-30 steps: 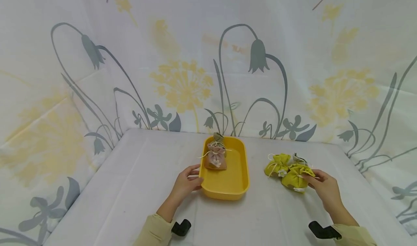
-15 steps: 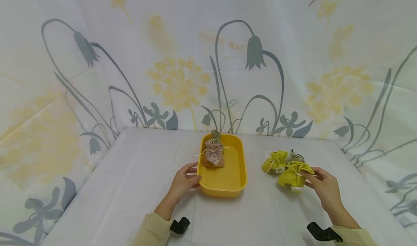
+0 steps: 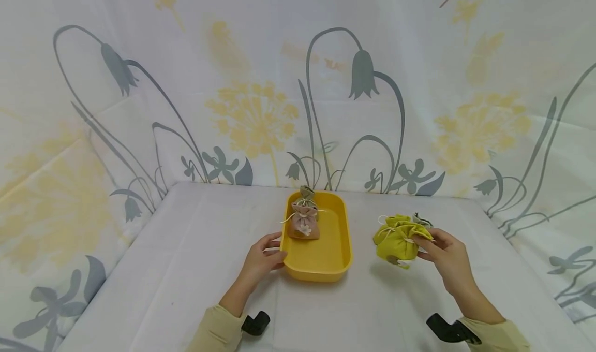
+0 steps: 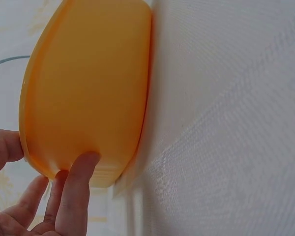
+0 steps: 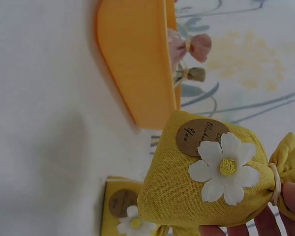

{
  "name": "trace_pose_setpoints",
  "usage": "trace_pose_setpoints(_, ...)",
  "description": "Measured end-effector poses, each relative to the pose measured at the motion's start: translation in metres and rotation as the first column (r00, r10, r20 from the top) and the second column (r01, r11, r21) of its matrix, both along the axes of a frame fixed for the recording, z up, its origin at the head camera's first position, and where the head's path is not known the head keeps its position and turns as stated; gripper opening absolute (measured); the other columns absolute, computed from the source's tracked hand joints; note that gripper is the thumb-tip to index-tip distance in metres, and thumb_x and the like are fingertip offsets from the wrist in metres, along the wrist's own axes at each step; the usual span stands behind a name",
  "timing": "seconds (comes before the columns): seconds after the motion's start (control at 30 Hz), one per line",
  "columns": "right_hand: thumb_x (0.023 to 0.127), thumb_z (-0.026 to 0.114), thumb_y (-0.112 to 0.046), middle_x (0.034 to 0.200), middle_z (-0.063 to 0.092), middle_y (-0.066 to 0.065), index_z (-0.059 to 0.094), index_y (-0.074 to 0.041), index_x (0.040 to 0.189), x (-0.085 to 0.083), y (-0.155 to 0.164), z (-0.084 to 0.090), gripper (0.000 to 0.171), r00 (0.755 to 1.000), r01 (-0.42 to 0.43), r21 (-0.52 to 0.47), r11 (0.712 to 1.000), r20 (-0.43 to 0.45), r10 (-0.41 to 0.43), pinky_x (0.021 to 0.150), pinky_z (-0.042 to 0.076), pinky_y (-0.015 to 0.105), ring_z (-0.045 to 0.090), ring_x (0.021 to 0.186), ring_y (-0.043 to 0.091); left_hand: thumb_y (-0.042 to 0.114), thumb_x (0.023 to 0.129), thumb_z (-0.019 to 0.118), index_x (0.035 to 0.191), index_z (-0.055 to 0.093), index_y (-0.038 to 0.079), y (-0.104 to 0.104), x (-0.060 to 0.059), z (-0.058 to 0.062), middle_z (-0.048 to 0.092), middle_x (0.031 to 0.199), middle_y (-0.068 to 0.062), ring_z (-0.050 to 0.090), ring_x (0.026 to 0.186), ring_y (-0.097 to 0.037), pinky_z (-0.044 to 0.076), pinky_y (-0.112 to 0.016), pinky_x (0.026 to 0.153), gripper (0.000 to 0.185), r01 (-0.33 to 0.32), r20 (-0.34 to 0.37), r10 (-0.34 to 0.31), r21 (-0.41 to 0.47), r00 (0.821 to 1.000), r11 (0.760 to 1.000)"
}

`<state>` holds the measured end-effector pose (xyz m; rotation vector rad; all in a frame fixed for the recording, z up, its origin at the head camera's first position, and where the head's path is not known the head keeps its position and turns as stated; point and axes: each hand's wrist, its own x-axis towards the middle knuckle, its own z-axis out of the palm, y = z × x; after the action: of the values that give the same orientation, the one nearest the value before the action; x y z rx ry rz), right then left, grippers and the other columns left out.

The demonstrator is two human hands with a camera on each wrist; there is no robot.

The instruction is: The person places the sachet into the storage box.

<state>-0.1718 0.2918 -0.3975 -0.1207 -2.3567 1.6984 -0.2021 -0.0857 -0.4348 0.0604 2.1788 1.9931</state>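
My right hand (image 3: 444, 256) pinches the gathered neck of a yellow-green drawstring pouch (image 3: 398, 243), holding it above the table. In the right wrist view this pouch (image 5: 201, 177) shows a white flower and a round brown label. Behind it lies a second yellow-green pouch (image 5: 120, 209), partly covered in the head view, beside a grey-green pouch (image 3: 422, 220). My left hand (image 3: 261, 261) holds the left side of a yellow tray (image 3: 318, 277), thumb at the rim, fingers against the outer wall (image 4: 93, 88). Inside the tray sit a pink pouch (image 3: 304, 225) and a grey-green pouch (image 3: 306, 196).
White cloth covers the table (image 3: 186, 279). A flower-printed curtain (image 3: 261, 83) hangs along the back and both sides. Black straps or mounts (image 3: 256, 323) show at the wrists, by the beige sleeves (image 3: 216, 328).
My right hand has raised the yellow-green pouch off the table and carried it left, over the other yellow-green pouch. My left hand stays at the tray. The head view has shifted slightly.
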Motion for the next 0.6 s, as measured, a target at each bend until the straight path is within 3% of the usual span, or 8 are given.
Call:
trace_pose_setpoints(0.03, 0.09, 0.062, -0.016, 0.095, 0.057, -0.013, 0.055, 0.013, 0.11, 0.004, -0.01, 0.011, 0.035, 1.0, -0.016, 0.0, 1.0, -0.015, 0.016, 0.068, 0.056, 0.027, 0.061, 0.081, 0.0, 0.004, 0.087, 0.061, 0.134, 0.044, -0.002, -0.001, -0.003, -0.005, 0.049, 0.122, -0.026, 0.059, 0.099, -0.03, 0.055, -0.039, 0.077, 0.051, 0.0, 0.001, 0.0, 0.002, 1.0, 1.0)
trace_pose_setpoints(0.2, 0.091, 0.061, -0.012, 0.096, 0.056, -0.013, 0.053, 0.015, 0.112, 0.002, -0.03, 0.019, 0.035, 0.996, -0.079, -0.014, 0.997, -0.046, 0.078, 0.068, 0.056, 0.025, 0.061, 0.083, 0.001, 0.007, 0.087, 0.063, 0.135, 0.045, 0.003, -0.002, -0.012, -0.023, 0.05, 0.122, -0.022, 0.06, 0.099, -0.028, 0.056, -0.036, 0.074, 0.052, -0.012, 0.001, 0.012, 0.007, 1.0, 1.0)
trace_pose_setpoints(0.4, 0.09, 0.061, -0.009, 0.098, 0.056, -0.005, 0.053, 0.016, 0.111, -0.007, -0.052, 0.021, 0.034, 0.988, -0.14, -0.048, 0.989, -0.066, 0.137, 0.069, 0.056, 0.027, 0.061, 0.083, 0.003, 0.008, 0.087, 0.063, 0.134, 0.046, 0.003, 0.0, -0.011, -0.024, 0.051, 0.122, -0.021, 0.06, 0.1, -0.028, 0.056, -0.035, 0.073, 0.051, -0.017, -0.004, 0.017, 0.008, 1.0, 1.0)
trace_pose_setpoints(0.6, 0.088, 0.064, -0.012, 0.099, 0.058, 0.003, 0.057, 0.012, 0.108, -0.016, -0.077, 0.021, 0.032, 0.986, -0.167, -0.075, 0.983, -0.01, 0.166, 0.071, 0.056, 0.028, 0.062, 0.082, 0.008, 0.008, 0.087, 0.063, 0.135, 0.046, 0.004, -0.001, -0.009, -0.021, 0.05, 0.122, -0.021, 0.06, 0.101, -0.028, 0.055, -0.035, 0.074, 0.051, -0.022, -0.003, 0.022, 0.002, 1.0, 1.0)
